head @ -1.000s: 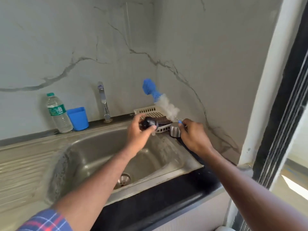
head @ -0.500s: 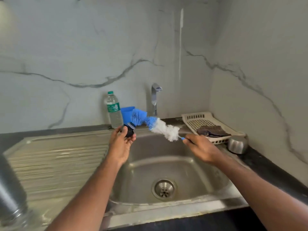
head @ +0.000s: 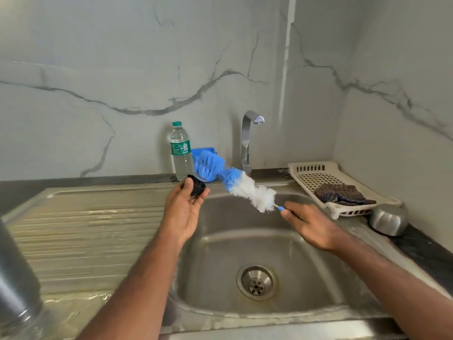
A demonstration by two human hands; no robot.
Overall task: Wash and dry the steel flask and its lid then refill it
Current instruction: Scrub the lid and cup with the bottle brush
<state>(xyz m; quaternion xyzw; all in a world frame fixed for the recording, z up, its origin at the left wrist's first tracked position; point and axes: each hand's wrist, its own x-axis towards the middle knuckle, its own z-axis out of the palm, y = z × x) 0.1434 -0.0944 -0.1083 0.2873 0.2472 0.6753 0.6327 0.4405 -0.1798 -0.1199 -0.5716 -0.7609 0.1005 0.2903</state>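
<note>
So we've got our left hand [head: 182,212] pinching the small black plastic flask lid [head: 196,188] between thumb and fingertips, palm up, just above the sink's back rim. Our right hand [head: 312,228] is curled round the thin blue handle of the long blue-and-white bristle bottle brush [head: 236,185], held over the steel sink basin [head: 257,253]. The brush's long axis runs from about 4 o'clock at the grip up to 10 o'clock, and its blue tip ends just beside the lid, maybe brushing it, hard to tell.

The steel flask [head: 14,278] itself looks like that blurry metal cylinder at 8 o'clock, standing on the ribbed steel drainboard [head: 85,229], upright as far as we can tell.

Progress-wise, we'd guess we're early: scrubbing the lid, tap [head: 247,138] not running. Rinsing, drying and refilling all look undone. The dark folded cloth [head: 340,193] sits in the cream plastic slotted tray [head: 308,173] at 2 o'clock, and the clear plastic water bottle with a green cap [head: 180,150] stands at 12, probably for the refill.
</note>
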